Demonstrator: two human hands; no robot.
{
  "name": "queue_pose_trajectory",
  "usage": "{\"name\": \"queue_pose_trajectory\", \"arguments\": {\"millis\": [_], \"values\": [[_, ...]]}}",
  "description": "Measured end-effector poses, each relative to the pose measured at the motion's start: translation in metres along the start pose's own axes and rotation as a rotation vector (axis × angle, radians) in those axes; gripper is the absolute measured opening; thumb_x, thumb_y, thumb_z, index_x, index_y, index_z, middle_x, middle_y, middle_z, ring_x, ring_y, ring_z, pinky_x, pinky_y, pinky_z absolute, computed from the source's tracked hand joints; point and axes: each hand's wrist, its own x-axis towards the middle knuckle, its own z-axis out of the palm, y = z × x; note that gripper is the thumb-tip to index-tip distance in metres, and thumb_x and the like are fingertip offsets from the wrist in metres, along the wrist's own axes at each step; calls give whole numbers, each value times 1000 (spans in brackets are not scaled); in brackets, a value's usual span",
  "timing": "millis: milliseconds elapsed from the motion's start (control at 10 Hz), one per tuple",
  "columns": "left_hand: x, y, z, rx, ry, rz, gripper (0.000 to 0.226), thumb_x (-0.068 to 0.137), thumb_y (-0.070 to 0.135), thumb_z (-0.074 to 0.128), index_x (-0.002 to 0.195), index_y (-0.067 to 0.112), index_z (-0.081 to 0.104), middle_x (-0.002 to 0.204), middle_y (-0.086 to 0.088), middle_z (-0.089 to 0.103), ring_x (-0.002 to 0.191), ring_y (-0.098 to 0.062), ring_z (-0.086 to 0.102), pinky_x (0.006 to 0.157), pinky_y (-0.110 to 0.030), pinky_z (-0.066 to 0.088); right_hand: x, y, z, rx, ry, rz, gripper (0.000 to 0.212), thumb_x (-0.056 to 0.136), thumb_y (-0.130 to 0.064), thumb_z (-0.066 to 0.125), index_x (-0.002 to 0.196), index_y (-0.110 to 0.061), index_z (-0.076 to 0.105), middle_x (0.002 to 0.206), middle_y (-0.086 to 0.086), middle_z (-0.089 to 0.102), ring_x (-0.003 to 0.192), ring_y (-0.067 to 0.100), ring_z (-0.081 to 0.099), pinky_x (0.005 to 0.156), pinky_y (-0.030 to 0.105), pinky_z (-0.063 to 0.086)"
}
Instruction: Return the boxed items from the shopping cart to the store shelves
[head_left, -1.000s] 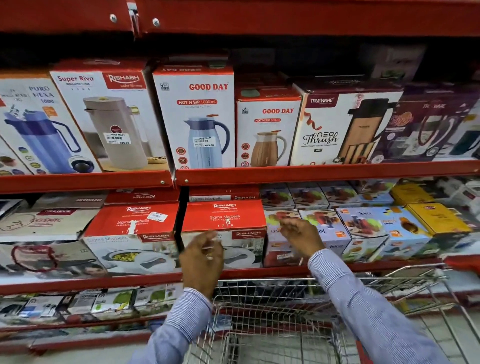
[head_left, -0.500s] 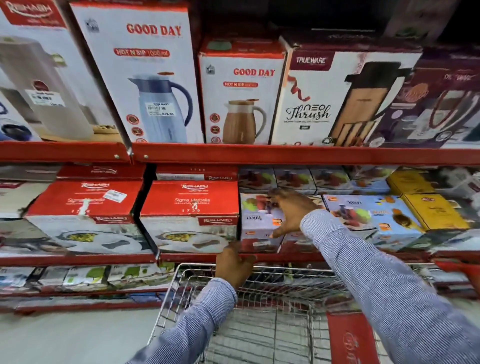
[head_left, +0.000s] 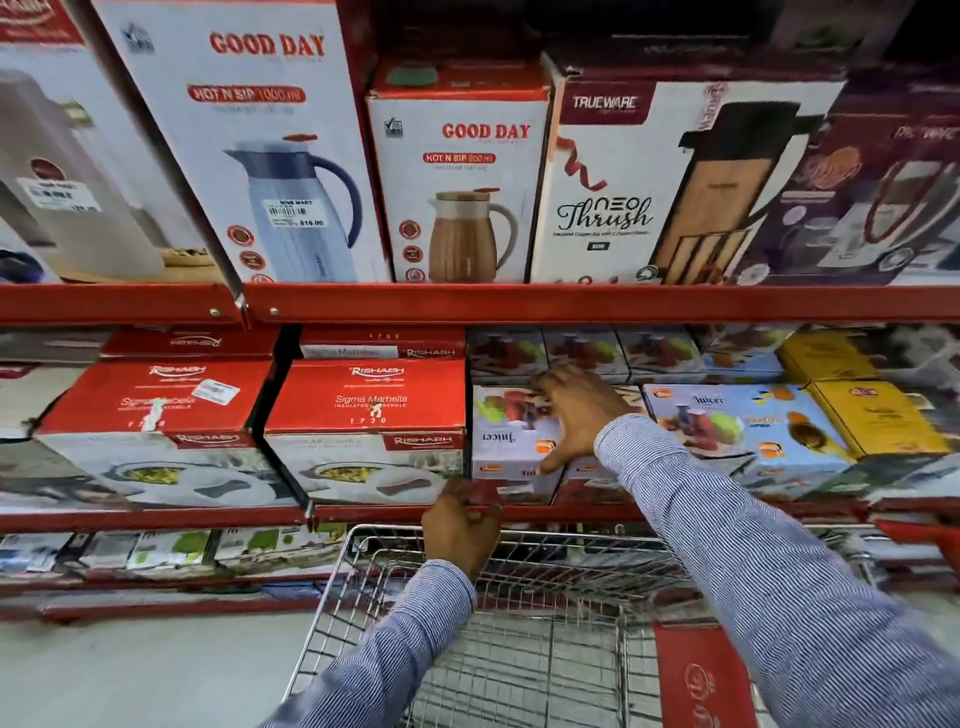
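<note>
On the middle shelf stands a white juicer box (head_left: 511, 441) with fruit pictures, right of a red Rishabh box (head_left: 366, 397). My right hand (head_left: 574, 410) lies over the juicer box's right part, fingers spread on its top and thumb on its front face. Lower down, my left hand (head_left: 460, 525) has its fingers curled at the red shelf edge (head_left: 571, 513), just above the shopping cart's front rim (head_left: 623, 538). I cannot tell which of the two it grips. The wire cart basket shows no boxes in the part I see.
More juicer boxes (head_left: 737, 421) and yellow boxes (head_left: 878, 415) fill the shelf to the right. Tall flask boxes (head_left: 457, 176) stand on the upper shelf. Small boxes (head_left: 166, 548) lie on the lower shelf. A red panel (head_left: 701, 675) sits in the cart's near right.
The view has moved closer to the shelves. My right hand has settled onto the juicer box, and my left hand has dropped from the red box to the shelf edge by the cart rim.
</note>
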Motion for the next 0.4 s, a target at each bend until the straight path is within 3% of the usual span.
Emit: {"name": "queue_pose_trajectory", "arguments": {"millis": [100,200,300,400], "values": [[-2,-1,-3,6,-7,44,30,84,30,68,110,17,62,74,7,67,61,-5,60,77,-20,49,-6,-5,-3,-19,-9,17,121,44,-67,80,141,-10,34,144,10,43,130,29,41,111,38,33],[-2,-1,-6,49,-18,78,32,83,30,68,111,16,64,90,-2,77,74,-15,69,82,-25,54,-9,-10,-5,-35,-19,32,118,49,-66,79,143,-12,32,147,10,41,132,30,39,110,40,34],[-5,9,-16,144,23,214,21,84,28,64,99,15,70,90,-7,78,77,-23,73,79,-33,60,-14,-14,-9,-15,-49,43,112,54,-61,79,145,-16,30,151,8,37,137,30,36,112,42,34],[-9,27,-40,220,114,408,25,86,31,60,105,19,70,87,-1,78,70,-16,71,70,-35,63,-29,-14,-1,51,81,61,99,58,-59,78,142,-27,36,149,1,39,137,28,35,111,44,35]]}}
